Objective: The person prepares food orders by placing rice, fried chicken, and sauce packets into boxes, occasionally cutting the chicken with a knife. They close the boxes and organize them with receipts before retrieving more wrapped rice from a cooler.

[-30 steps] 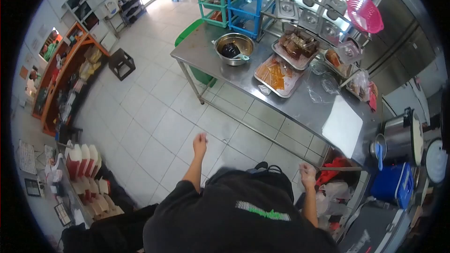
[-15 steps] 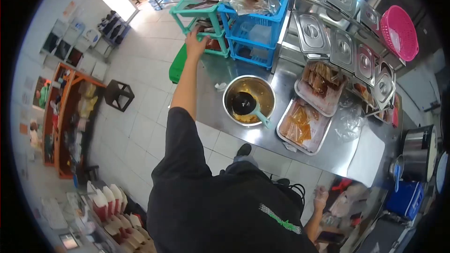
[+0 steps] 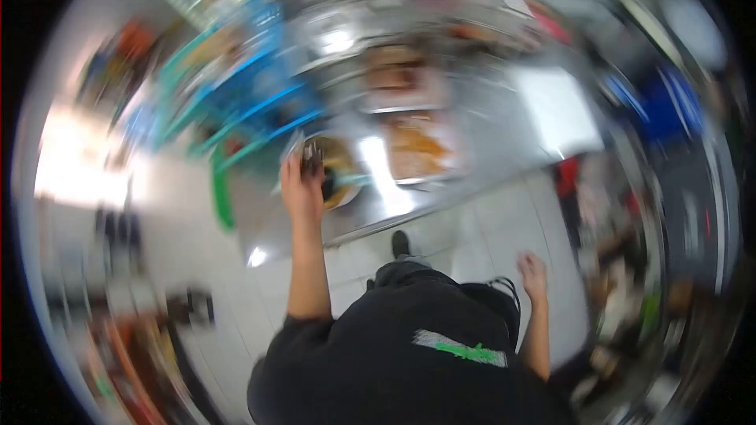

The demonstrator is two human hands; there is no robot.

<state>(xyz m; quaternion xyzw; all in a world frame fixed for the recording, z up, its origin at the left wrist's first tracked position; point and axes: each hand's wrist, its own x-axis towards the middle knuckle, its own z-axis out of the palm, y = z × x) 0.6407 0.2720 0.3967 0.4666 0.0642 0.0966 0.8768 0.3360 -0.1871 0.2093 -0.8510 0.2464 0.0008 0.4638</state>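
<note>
The whole view is smeared by motion. My left hand (image 3: 302,182) is raised over the near left corner of the steel table (image 3: 394,206), fingers closed around a small dark object (image 3: 313,156) that is too blurred to name. Just right of it sits a metal bowl (image 3: 345,177) with brownish contents. My right hand (image 3: 534,271) hangs at my side above the tiled floor, fingers apart and holding nothing.
Two metal trays of food (image 3: 413,145) lie on the table behind the bowl, and a white board (image 3: 555,110) lies to their right. A blue rack (image 3: 264,102) and a teal rack (image 3: 185,71) stand at the left end. A blue box (image 3: 669,110) is at far right.
My left hand has pulled back from the teal rack to beside the bowl, now closed on something dark. The camera has swung sharply, blurring everything. My right hand stays at my side.
</note>
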